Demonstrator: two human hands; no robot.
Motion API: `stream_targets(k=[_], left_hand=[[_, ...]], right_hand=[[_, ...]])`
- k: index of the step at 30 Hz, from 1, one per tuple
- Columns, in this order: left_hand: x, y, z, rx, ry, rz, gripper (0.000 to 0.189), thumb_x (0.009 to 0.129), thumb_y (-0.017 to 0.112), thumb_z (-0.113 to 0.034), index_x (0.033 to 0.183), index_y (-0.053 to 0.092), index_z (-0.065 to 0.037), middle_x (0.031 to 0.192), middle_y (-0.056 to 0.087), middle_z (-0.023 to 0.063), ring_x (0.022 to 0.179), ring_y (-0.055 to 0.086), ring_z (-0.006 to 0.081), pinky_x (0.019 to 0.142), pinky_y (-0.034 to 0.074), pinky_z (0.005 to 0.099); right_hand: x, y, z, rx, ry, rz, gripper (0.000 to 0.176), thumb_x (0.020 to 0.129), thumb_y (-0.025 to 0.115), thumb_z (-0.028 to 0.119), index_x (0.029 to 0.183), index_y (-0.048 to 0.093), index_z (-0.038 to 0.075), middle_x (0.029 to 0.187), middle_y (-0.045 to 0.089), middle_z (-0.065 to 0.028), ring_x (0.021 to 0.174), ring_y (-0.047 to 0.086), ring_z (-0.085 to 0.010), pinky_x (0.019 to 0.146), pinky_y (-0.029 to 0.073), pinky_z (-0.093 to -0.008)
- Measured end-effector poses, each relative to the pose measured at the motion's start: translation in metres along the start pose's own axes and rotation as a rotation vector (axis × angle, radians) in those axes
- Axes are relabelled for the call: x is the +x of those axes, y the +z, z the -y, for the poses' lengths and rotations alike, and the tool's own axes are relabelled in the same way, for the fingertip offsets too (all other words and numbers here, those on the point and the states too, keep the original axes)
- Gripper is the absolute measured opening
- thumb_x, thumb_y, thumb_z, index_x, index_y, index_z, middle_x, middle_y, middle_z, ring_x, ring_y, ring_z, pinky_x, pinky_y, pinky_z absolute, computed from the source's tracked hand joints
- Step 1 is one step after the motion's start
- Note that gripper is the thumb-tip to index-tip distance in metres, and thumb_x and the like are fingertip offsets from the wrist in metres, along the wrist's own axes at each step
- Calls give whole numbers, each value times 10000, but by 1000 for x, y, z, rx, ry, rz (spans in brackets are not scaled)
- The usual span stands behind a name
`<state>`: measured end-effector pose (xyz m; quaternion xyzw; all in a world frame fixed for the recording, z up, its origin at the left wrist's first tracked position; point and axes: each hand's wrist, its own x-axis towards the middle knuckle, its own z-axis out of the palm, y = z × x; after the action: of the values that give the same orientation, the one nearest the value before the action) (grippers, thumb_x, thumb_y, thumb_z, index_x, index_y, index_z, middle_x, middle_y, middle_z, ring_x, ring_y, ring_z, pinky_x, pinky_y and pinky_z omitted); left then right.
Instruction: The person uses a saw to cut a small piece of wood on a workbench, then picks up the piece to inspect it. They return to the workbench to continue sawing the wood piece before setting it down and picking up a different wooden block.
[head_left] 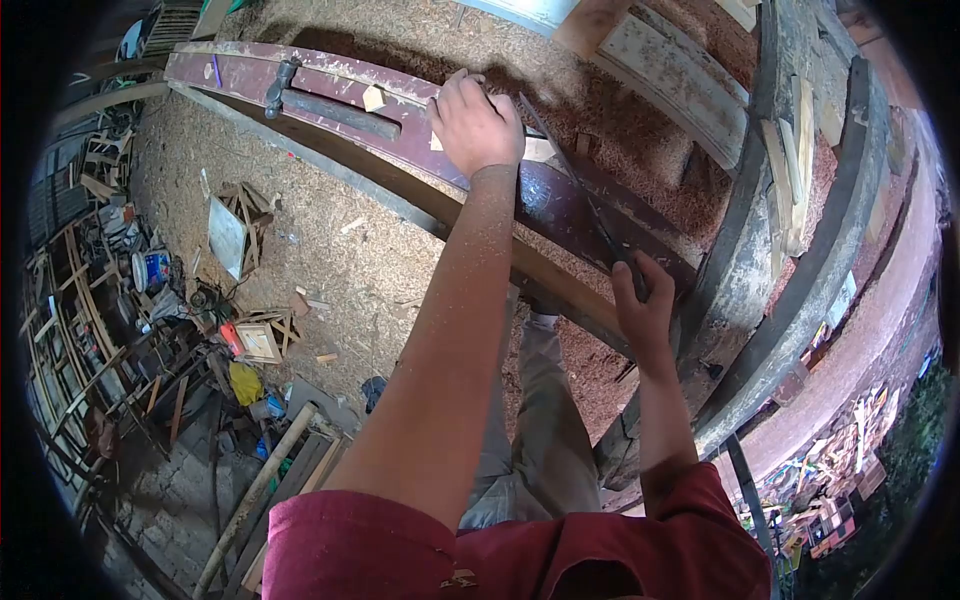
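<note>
My left hand (475, 125) is closed over a pale strip of wood (540, 149), pressing it down on the worn maroon plank (555, 205). The ends of the strip show on both sides of the hand. In my right hand (646, 300) is the dark grip of a long thin-bladed tool (575, 180), a saw or file seen nearly edge-on. Its blade slants up and left across the strip, just right of my left hand. A hammer (340, 114) lies on the plank left of my hands, beside a small wood block (374, 98).
Wood shavings (330, 230) cover the ground. Heavy curved timbers (740, 260) stand at the right, with loose wood strips (800, 170) between them. A purple pencil-like stick (217, 70) lies at the plank's far left. Scrap wood (255, 340) and clutter fill the lower left.
</note>
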<state>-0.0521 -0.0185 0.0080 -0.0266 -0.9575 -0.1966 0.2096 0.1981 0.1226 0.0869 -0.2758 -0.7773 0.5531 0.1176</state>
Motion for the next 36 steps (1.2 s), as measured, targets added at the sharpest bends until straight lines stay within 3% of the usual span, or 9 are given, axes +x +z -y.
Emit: stream_targets(k=[2,14,17,21,23,26,29,32,36], left_hand=[[0,-1,-2,5,-3,7,303,884,605,-199,1136,634,-34,1297,654,130,1252,589,329,1177,359,533],[-1,-1,-1,-2,-4,41,281,863,605,-194,1112,614,-65,1329,644,129,1295,575,317,1188,338,559],[0,-2,-2,-16,-6,46,287,874,600,-200,1126,619,-63,1321,647,125,1277,581,322,1179,347,552],[2,0,0,3,0,43,311,897,588,-215,1159,632,-53,1290,657,123,1236,597,333,1158,368,537],[-1,-3,-1,12,5,48,330,899,586,-217,1177,632,-47,1287,658,128,1231,600,337,1157,369,539],[0,-1,-1,13,17,18,361,900,583,-218,1209,628,-37,1283,659,136,1225,604,341,1156,369,541],[-2,-2,-2,28,25,32,376,904,580,-217,1229,622,-33,1278,660,141,1224,604,343,1157,367,538],[0,0,0,47,27,30,370,910,580,-214,1232,619,-36,1265,660,144,1223,604,344,1156,367,532],[-2,-2,-1,41,24,48,365,915,584,-211,1234,614,-36,1234,662,152,1218,605,346,1147,372,527]], right_hand=[[2,-7,0,2,115,98,274,979,738,185,880,613,-38,684,530,7,696,461,-50,594,394,-279],[19,2,27,-71,-7,125,238,965,718,163,885,634,-45,673,534,-30,712,482,-60,608,435,-291],[30,-1,26,-160,68,253,221,960,715,147,882,636,-44,668,525,-26,707,479,-57,605,430,-283],[0,-14,23,-39,101,143,211,964,711,142,865,628,-24,651,494,-33,679,458,-61,587,416,-296],[3,-18,20,-40,160,198,217,968,712,149,867,632,-26,654,507,-34,678,462,-59,586,416,-294],[37,5,25,-165,20,224,204,967,699,145,867,641,-24,670,531,-35,691,470,-55,590,420,-295],[28,3,24,-18,107,220,211,960,701,151,873,636,-30,677,528,-75,691,470,-66,595,426,-303],[-8,-11,13,71,123,73,223,961,707,159,863,619,-21,670,488,-91,675,450,-79,589,419,-323],[21,-3,17,-59,94,189,218,965,710,153,872,629,-28,674,537,-72,684,464,-74,598,426,-314]])
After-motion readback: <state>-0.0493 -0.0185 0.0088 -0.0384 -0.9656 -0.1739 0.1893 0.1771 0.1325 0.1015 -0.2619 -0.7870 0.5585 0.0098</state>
